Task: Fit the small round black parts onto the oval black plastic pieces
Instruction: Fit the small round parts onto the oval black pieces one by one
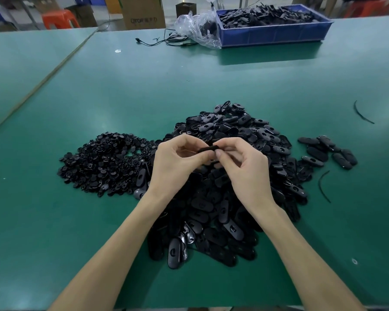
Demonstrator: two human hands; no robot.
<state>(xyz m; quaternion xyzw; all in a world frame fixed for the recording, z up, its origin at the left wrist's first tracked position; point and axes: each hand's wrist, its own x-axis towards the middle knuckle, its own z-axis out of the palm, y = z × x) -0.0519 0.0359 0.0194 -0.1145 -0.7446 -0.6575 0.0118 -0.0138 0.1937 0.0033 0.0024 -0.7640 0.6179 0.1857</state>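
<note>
While both hands meet above the big heap of oval pieces (222,198), the left hand (177,160) and right hand (245,167) pinch one oval piece (209,149) between their fingertips; the small round parts (106,162) lie just left of the left hand.

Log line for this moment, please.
stage: fitting | left hand: pinches oval piece | right hand: pinches same piece | round parts: piled left

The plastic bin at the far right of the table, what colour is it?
The bin is blue, clearest in the head view.
</note>
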